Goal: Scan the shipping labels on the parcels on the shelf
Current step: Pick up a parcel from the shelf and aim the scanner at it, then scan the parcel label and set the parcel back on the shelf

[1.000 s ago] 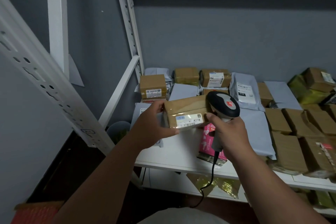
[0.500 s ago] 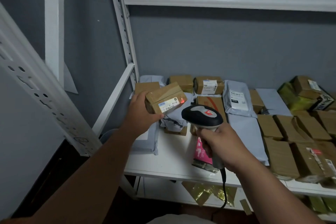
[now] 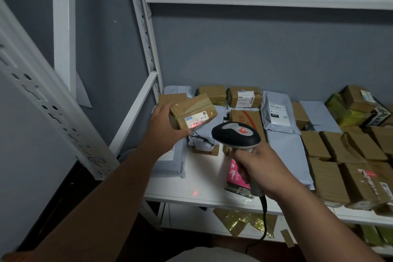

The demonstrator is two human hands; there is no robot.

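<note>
My left hand (image 3: 164, 128) grips a small brown taped box (image 3: 194, 110) and holds it tilted above the shelf's left end. Its white shipping label (image 3: 196, 120) faces me, and a red scan line glows across the barcode. My right hand (image 3: 258, 168) grips the handle of a black and grey barcode scanner (image 3: 236, 135), whose head points at the label from the right. A black cable hangs from the handle. A red dot shines on the white shelf (image 3: 194, 193) below.
Several brown boxes (image 3: 331, 178) and grey mailer bags (image 3: 276, 109) cover the shelf's back and right. A pink package (image 3: 234, 173) lies under my right hand. White upright posts (image 3: 146, 34) stand at the left. Gold bags (image 3: 240, 222) lie on the lower shelf.
My left hand has carried the box up and left, away from me. The scanner has swung left toward it, and the red light now lies across the label's barcode.
</note>
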